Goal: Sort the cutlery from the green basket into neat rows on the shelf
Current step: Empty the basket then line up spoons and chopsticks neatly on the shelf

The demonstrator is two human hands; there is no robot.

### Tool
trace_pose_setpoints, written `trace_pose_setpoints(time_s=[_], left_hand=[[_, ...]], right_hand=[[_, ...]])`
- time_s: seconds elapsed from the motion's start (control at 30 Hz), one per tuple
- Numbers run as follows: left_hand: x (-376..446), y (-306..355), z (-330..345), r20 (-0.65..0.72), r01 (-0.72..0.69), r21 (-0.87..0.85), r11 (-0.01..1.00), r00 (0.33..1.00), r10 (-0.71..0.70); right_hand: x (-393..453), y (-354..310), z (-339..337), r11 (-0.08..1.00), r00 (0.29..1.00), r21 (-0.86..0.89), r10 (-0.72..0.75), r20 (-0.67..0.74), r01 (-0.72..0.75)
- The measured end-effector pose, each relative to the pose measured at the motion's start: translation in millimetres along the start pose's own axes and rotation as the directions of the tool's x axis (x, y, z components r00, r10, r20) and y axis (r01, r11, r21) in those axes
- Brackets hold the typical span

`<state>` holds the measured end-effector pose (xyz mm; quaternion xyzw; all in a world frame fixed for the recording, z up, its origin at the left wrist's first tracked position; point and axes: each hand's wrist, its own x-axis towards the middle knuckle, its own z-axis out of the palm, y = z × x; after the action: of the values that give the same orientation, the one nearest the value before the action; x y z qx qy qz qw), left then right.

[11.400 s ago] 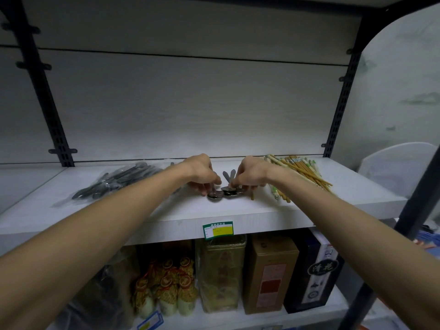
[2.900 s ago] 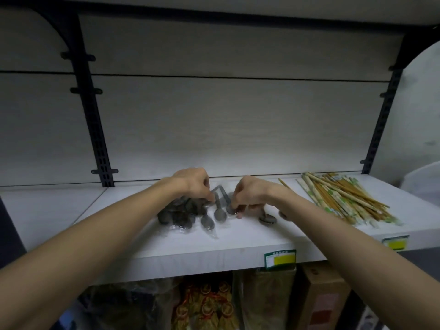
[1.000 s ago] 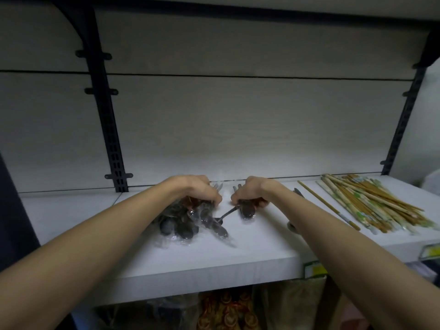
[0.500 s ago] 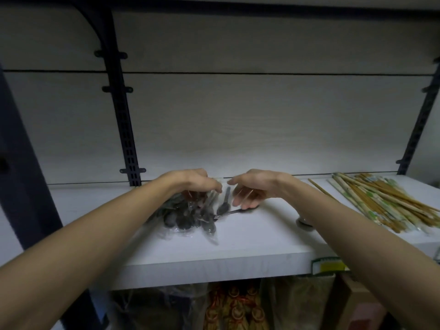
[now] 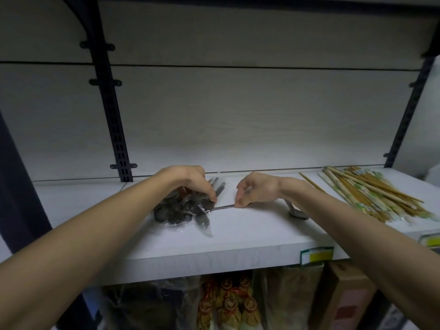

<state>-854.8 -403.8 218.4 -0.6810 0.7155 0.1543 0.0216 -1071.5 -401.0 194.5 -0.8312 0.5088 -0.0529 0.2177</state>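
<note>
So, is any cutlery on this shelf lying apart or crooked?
Yes. One spoon lies alone under the right forearm, away from the wrapped spoon pile. Another spoon, pinched by the right hand, lies sideways across the shelf.

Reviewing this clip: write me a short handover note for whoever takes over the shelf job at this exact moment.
Left hand: pressed down on the pile of plastic-wrapped spoons, fingers curled.
Right hand: pinching the handle of one spoon that lies crosswise, its bowl end at the pile.
One more spoon lies apart, partly under the right forearm. Chopsticks are heaped at the right end of the shelf.
Done: cutlery grouped by type.
Left: spoons are not in neat rows; chopsticks loose. No green basket in view.
</note>
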Motion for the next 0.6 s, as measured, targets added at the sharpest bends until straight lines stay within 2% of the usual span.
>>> trace_pose_setpoints(time_s=[0.1,0.17,0.23,0.4,0.5,0.6], left_hand=[[-5,0,-1,0.001,-0.006,0.02,1.0,1.0,0.006],[-10,0,-2,-0.004,-0.008,0.013,1.0,1.0,0.008],[-14,-1,-4,-0.003,-0.009,0.002,1.0,1.0,0.009],[-21,-13,-10,-0.013,0.003,0.025,1.0,1.0,-0.003],[-24,-22,-8,-0.024,0.002,0.017,1.0,1.0,-0.001],[-25,-27,-6,-0.026,-0.018,-0.02,1.0,1.0,0.017]], right_hand=[[-3,-11,-4,0.996,1.0,-0.089,0.001,0.027,0.002],[-1,-18,1,0.993,0.997,-0.104,-0.053,-0.052,0.048],[4,-24,13,0.991,0.985,-0.07,-0.121,-0.122,0.113],[9,-29,30,0.967,0.953,0.011,-0.249,-0.175,0.255],[6,-25,28,0.954,0.945,0.079,-0.27,-0.184,0.288],[3,-26,27,0.958,0.95,0.073,-0.264,-0.168,0.279]])
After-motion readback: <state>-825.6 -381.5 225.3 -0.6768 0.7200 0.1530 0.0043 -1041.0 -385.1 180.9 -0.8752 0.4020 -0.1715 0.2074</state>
